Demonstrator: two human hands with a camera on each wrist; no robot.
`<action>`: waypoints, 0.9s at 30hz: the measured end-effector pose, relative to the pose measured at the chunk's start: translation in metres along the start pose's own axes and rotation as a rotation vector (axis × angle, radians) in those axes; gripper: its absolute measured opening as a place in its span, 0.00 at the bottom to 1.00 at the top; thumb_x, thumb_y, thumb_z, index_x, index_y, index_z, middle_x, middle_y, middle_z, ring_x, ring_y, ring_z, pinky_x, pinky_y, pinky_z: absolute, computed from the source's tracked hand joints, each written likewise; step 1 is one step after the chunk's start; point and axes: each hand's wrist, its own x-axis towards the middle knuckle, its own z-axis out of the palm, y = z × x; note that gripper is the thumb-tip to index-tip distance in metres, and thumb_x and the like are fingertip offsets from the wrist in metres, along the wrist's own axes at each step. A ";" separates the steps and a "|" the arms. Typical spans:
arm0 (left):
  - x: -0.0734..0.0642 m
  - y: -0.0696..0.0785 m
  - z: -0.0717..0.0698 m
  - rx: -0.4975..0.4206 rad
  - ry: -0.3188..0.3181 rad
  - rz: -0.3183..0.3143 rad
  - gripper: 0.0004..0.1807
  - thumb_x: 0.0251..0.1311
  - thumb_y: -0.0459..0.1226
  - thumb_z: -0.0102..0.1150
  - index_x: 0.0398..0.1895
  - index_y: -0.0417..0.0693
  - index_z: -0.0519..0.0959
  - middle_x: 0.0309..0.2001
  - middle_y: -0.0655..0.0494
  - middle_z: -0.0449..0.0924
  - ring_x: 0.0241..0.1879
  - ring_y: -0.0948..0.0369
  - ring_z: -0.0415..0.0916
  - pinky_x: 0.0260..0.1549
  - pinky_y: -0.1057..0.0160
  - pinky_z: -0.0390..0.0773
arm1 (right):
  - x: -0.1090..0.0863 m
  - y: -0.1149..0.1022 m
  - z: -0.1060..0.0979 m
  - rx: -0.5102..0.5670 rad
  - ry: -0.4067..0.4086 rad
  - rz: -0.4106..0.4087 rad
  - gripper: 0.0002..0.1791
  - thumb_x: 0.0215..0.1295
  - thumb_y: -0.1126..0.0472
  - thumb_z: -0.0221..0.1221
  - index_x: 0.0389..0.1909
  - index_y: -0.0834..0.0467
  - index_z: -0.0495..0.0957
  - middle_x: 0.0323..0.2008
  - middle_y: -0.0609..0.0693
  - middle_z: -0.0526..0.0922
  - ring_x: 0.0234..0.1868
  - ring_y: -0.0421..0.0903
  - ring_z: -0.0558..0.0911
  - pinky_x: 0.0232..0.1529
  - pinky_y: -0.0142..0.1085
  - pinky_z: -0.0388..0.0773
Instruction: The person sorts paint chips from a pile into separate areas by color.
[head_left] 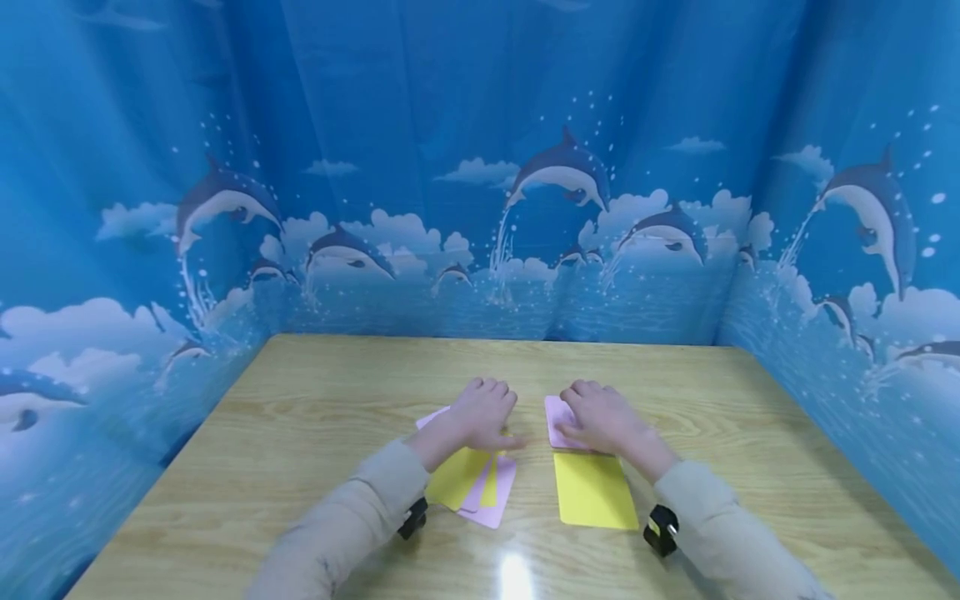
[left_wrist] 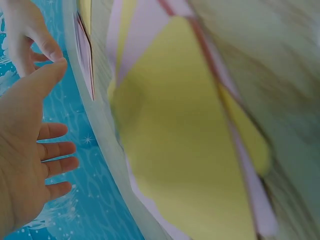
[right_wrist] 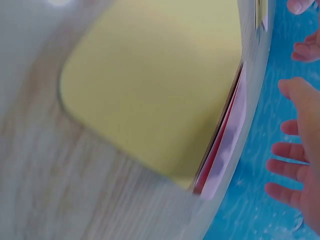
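Above a messy, fanned pile of yellow and pink rounded-corner cards is my left hand [head_left: 483, 414], its thumb stretched out and blurred. In the left wrist view a yellow card [left_wrist: 175, 130] lies on top of that pile, with pink edges showing beneath. My right hand [head_left: 603, 417] hovers over a pink card [head_left: 558, 421]. Nearer me lies a flat yellow card [head_left: 595, 490], whose far edge meets the pink one. In the right wrist view my right fingers [right_wrist: 287, 150] are loosely spread and hold nothing. The left palm also shows nothing in it.
Wood-grain table [head_left: 337, 392] lies under the cards. A blue curtain [head_left: 465, 83] printed with dolphins closes off the back and both sides. Black wrist devices [head_left: 662, 531] sit at the cuffs of the light sleeves [head_left: 720, 508].
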 end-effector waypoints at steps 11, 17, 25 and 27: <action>-0.040 -0.021 0.010 0.026 0.038 0.047 0.40 0.49 0.68 0.50 0.51 0.45 0.71 0.50 0.51 0.71 0.52 0.54 0.67 0.53 0.53 0.66 | -0.001 -0.040 -0.010 -0.062 0.078 -0.038 0.34 0.55 0.35 0.55 0.49 0.61 0.74 0.42 0.55 0.75 0.44 0.54 0.75 0.41 0.49 0.73; -0.059 -0.034 0.019 -0.037 0.025 0.060 0.43 0.48 0.68 0.51 0.56 0.44 0.69 0.55 0.49 0.70 0.56 0.52 0.65 0.56 0.50 0.64 | 0.000 -0.061 -0.006 -0.115 0.151 -0.110 0.35 0.53 0.31 0.52 0.44 0.58 0.75 0.37 0.53 0.73 0.42 0.52 0.73 0.38 0.47 0.70; -0.080 -0.047 0.025 -0.077 0.019 0.094 0.45 0.45 0.68 0.54 0.56 0.43 0.69 0.55 0.50 0.70 0.57 0.53 0.65 0.57 0.52 0.63 | 0.004 -0.093 -0.002 -0.140 0.185 -0.164 0.33 0.50 0.28 0.51 0.39 0.55 0.76 0.35 0.50 0.72 0.42 0.50 0.72 0.39 0.46 0.68; -0.083 -0.050 0.026 -0.073 0.022 0.108 0.46 0.44 0.69 0.54 0.56 0.43 0.69 0.55 0.51 0.70 0.57 0.53 0.65 0.57 0.53 0.63 | 0.006 -0.100 -0.004 -0.149 0.159 -0.173 0.35 0.49 0.27 0.50 0.40 0.55 0.75 0.37 0.51 0.73 0.43 0.50 0.72 0.40 0.47 0.68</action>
